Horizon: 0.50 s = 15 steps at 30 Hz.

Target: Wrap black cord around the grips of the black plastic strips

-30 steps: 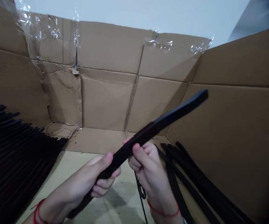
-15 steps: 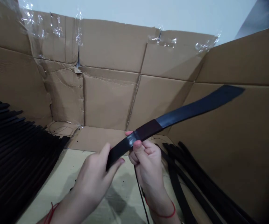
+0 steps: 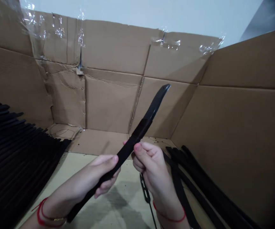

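Note:
A long, flat black strip (image 3: 125, 152) slants up and away from me, with a dark brown band (image 3: 142, 128) around it and a curved, glossy far end (image 3: 157, 101). My left hand (image 3: 104, 173) is closed around its lower part, thumb on top and fingers below. Higher up, just short of the brown band, my right hand (image 3: 149, 162) pinches the strip between thumb and fingers. Below the right hand shows a thin black tool with a slotted handle (image 3: 145, 189); whether this hand holds it I cannot tell.
Many similar black strips (image 3: 20, 165) lie stacked on the left. Several more strips (image 3: 199, 181) rest at the right. Taped cardboard walls (image 3: 113, 105) enclose the pale work surface (image 3: 123, 203) at the back and sides.
The strip has turned steeper and rolled more edge-on, its far end swinging left. My left hand has shifted its grip, and more strip shows below it. The slotted handle has come into sight.

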Each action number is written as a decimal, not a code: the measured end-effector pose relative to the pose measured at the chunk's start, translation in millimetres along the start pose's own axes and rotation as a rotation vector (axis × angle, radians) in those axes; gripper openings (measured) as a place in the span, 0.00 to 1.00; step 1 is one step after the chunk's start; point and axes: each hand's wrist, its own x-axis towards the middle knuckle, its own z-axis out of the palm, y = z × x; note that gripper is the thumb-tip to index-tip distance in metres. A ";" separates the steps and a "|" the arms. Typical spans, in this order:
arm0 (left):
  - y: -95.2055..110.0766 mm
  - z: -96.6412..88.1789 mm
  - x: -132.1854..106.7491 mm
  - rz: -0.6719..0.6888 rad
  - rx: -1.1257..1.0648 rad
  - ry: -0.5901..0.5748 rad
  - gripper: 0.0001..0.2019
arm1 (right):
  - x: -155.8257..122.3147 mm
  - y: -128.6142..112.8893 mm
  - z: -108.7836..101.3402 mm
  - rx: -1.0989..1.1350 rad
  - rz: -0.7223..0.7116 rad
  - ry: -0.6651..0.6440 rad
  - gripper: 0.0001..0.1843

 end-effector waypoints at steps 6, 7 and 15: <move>4.6 2.7 -4.7 0.302 0.460 0.389 0.19 | 0.9 10.9 11.6 0.122 0.079 -0.024 0.18; 5.1 2.6 -6.0 0.273 0.392 0.310 0.19 | 0.5 11.0 12.3 0.152 0.086 -0.041 0.18; 8.6 -3.0 -3.2 0.165 -0.103 0.080 0.26 | -9.8 10.1 30.5 -0.025 0.046 -0.040 0.16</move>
